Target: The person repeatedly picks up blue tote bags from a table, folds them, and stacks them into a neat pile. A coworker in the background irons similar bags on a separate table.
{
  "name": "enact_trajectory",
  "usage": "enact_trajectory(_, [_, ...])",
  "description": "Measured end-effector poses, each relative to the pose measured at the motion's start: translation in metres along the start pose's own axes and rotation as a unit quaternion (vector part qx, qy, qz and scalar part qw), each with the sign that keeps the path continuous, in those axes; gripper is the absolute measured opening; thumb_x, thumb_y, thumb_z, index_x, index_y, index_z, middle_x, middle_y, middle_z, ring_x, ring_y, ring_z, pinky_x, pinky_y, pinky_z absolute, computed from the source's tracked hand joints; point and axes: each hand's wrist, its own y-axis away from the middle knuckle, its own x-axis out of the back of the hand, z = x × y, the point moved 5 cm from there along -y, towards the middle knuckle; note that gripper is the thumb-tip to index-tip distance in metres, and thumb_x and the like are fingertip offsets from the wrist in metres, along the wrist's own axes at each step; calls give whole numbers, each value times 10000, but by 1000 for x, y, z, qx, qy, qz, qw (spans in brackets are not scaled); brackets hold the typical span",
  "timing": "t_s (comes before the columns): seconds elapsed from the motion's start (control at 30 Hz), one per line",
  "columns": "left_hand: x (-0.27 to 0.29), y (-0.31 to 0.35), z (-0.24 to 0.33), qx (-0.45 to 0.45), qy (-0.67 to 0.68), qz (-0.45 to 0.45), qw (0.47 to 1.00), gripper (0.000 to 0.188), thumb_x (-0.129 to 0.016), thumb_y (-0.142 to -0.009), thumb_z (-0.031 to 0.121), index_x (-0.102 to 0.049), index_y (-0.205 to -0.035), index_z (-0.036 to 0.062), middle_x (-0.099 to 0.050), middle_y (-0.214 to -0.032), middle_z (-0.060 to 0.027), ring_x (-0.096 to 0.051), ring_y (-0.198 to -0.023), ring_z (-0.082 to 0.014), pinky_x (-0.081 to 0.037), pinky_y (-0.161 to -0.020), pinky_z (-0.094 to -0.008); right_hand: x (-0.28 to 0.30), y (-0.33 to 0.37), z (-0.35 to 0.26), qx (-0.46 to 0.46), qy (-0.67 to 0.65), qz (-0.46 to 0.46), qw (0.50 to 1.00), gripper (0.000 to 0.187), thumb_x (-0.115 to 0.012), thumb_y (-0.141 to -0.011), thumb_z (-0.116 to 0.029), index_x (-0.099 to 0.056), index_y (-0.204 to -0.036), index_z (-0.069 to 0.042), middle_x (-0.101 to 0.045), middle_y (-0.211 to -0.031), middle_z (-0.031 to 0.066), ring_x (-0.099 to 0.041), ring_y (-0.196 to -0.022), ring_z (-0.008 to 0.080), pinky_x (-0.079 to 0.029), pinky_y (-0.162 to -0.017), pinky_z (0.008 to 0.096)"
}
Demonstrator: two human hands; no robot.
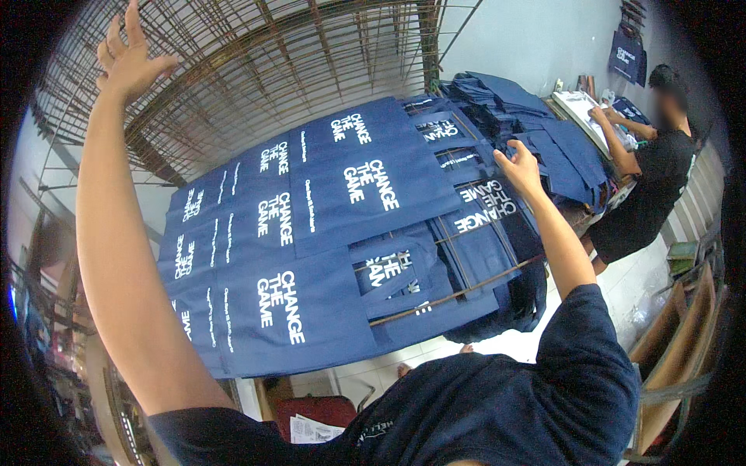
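Observation:
My left hand point(134, 64) is raised at the upper left, fingers apart, in front of a stack of wire drying racks point(256, 70); nothing shows in it. On the right, my right hand point(519, 167) hovers over or near the rack's far right part, thumb and forefinger spread, with no object visible between them. Below and between both hands lie several flat navy fabric pieces point(322, 260) with white lettering, laid in overlapping rows on a wire rack point(454, 295). More navy pieces show through the gaps in the wires underneath.
Beyond my right hand is a heap of navy bags point(513, 116). A co-worker point(649, 175) in black works at a white board point(581, 116) there. Wooden boards point(676, 342) stand at lower right; a red chair point(315, 408) holding papers is below the rack.

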Motion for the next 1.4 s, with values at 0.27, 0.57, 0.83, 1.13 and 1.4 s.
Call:
enact_trajectory(0.27, [-8,-2,-12,-21,-6,18,1000,1116,-732,-575,367,38,-1382,356,36,-1458,-138,25,-1311,-426,-160,-956,-664,3,-21,20,-112,-206,-103,967,440,-667,-751,-370,-583,-1038,-48,-565,-668,30,-524,-544,116,-390,-451,251])
enact_trajectory(0.57, [-8,0,-5,18,-20,-25,999,1093,-725,-594,343,23,-1389,309,41,-1452,-152,31,-1321,-396,-125,-975,-652,12,-49,47,-207,-393,-125,887,354,-640,-778,-356,-562,-1022,-111,-532,-692,-31,-498,-560,83,-377,-521,244])
enact_trajectory(0.83, [-27,-17,-37,-98,-138,-23,985,1014,-689,-629,428,-135,-1365,3,-168,-1407,-231,-93,-1320,-348,-113,-1061,-437,66,-35,151,-226,-502,-22,834,313,-647,-775,-349,-574,-1000,-144,-548,-725,-34,-522,-613,85,-384,-530,233])
enact_trajectory(1.13, [-50,-59,-109,56,-266,-176,946,1003,-663,-663,468,-153,-1353,-51,-248,-1358,-242,-224,-1255,-363,-177,-1028,-439,58,43,367,-429,-583,114,680,555,-629,-747,-469,-482,-1170,-140,-552,-939,23,-545,-779,155,-416,-662,303])
enact_trajectory(1.4, [-38,-50,33,71,-5,-124,990,953,-667,-691,433,-126,-1394,85,-211,-1351,-212,-185,-1246,-319,-192,-999,-440,88,1,396,-378,-638,155,653,931,-581,-731,-601,-222,-1348,-3,-403,-1295,195,-483,-1114,305,-401,-897,412])
